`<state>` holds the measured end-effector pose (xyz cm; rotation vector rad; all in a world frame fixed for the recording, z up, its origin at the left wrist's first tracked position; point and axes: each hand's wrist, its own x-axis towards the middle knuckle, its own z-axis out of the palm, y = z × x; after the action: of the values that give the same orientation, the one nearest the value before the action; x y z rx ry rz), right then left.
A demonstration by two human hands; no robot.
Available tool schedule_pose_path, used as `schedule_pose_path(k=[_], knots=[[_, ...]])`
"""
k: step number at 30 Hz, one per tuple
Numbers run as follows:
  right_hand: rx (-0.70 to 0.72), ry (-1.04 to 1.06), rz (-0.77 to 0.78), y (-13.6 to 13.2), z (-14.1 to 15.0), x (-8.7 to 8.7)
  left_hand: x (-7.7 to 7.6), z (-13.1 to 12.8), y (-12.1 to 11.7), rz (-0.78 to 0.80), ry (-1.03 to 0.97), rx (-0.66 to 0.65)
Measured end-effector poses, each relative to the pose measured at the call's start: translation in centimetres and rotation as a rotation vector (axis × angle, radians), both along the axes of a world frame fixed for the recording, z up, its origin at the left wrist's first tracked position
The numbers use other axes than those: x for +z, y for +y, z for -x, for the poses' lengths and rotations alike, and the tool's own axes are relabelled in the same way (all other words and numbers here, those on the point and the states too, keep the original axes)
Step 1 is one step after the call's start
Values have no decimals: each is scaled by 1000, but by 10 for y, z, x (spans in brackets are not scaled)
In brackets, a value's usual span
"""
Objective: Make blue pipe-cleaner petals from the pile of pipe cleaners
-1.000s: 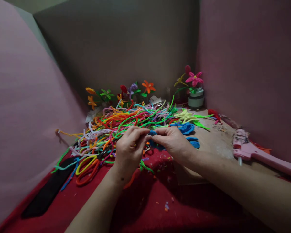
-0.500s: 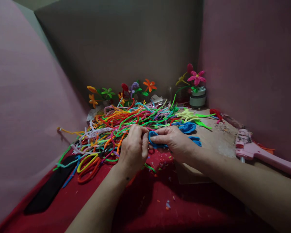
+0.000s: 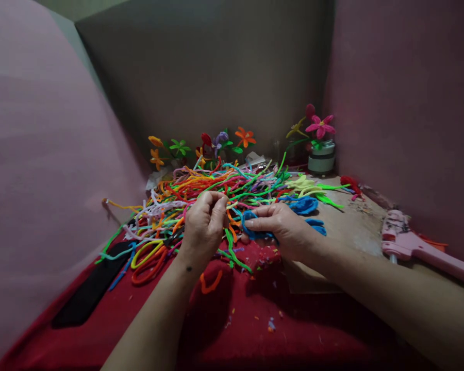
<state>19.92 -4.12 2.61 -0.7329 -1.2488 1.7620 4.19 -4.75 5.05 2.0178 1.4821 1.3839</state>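
My right hand (image 3: 280, 229) pinches a bent blue pipe cleaner (image 3: 251, 232) just above the red cloth (image 3: 255, 319). My left hand (image 3: 203, 226) is closed in a loose fist beside it, fingertips curled at the near edge of the pile of coloured pipe cleaners (image 3: 209, 196). I cannot make out what the left fingers hold. Two more blue looped pieces (image 3: 303, 205) lie on the cardboard sheet (image 3: 348, 226) just past my right hand.
A pink glue gun (image 3: 417, 247) lies at the right. Finished pipe-cleaner flowers (image 3: 216, 141) stand at the back, and a pink flower in a small pot (image 3: 320, 149) is in the far right corner. A black flat strip (image 3: 88, 291) lies at the left. Pink walls close both sides.
My left hand has come off the blue piece and drawn a little left and up into a fist. My right hand keeps the blue piece, now lower.
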Motion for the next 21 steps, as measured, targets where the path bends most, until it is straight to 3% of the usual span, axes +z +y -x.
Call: schedule_pose_path(k=[7,14,17,21], knots=[[-42,-48,-52,-3,1,1,6,-1,-6,189,-153,-219],[-223,-152,-312,0,3,-3,7,-2,-7,273,-137,-359],[-226,-210,-363,-1,3,-5,5,-6,-7,211,-87,-292],[-188,-228,-320,-3,1,-3,10,5,-9,139,-82,-59]])
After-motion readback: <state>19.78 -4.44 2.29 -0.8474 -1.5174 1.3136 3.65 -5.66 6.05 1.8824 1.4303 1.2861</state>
